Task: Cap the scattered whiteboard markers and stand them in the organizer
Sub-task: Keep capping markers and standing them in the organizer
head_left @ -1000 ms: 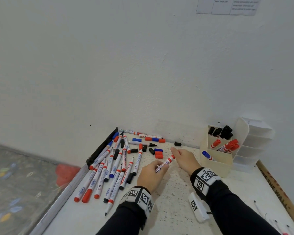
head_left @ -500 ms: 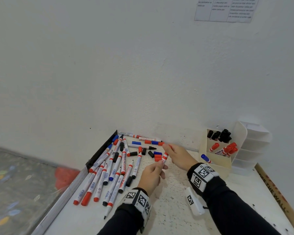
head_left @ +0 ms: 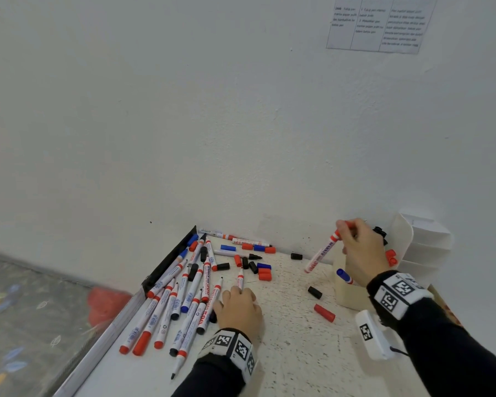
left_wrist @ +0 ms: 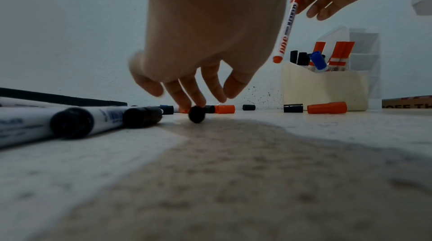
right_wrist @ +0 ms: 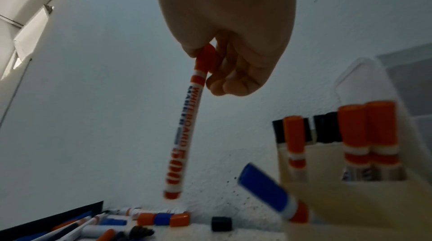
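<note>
My right hand (head_left: 346,231) pinches a capped red marker (head_left: 321,255) by its cap, and the barrel hangs tilted down and left, just left of the cream organizer (head_left: 347,295). The right wrist view shows the right hand's fingers (right_wrist: 230,82) curled round the cap, with the red marker (right_wrist: 184,134) in the air beside the organizer (right_wrist: 350,198). Red, black and one blue capped markers stand in it. My left hand (head_left: 236,292) is down on the table, its fingertips (left_wrist: 187,97) touching an uncapped red marker (head_left: 240,277) beside the marker pile (head_left: 178,305).
Loose caps lie about: a red cap (head_left: 324,312), a black cap (head_left: 315,292), another black cap (head_left: 296,256), and a cluster of caps (head_left: 262,272). A white tagged device (head_left: 372,338) lies front right. A white tiered unit (head_left: 424,245) stands behind the organizer. A black tray edge (head_left: 169,259) bounds the left.
Both hands held the red marker together before. Now the right hand has carried it up and right to the organizer; the left hand let go and dropped onto the table by the pile.
</note>
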Available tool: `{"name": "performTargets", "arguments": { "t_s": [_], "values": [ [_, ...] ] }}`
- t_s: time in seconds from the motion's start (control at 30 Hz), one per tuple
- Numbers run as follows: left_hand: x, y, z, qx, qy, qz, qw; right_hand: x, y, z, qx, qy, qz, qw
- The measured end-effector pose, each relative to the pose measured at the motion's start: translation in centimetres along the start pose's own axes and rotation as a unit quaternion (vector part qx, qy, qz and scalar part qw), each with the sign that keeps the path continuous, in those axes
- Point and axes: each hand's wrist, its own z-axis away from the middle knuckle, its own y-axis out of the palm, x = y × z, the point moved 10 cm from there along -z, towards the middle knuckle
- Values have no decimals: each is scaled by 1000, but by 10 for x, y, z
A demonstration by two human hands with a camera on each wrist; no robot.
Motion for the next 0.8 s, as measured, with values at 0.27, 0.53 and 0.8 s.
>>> {"name": "performTargets", "arguments": {
  "t_s": [0.27, 0.53, 0.8],
  "values": [
    [8, 9, 1, 42, -21, 92, 995, -35, -75, -24, -74, 43, 105, 991],
    [11, 2, -2, 5, -52, 182, 982, -51, -91, -26, -103, 29, 178, 978],
    [3, 5, -4, 19, -38, 290, 956, -68, -49, -13, -9, 33, 262, 965]
  ]
}}
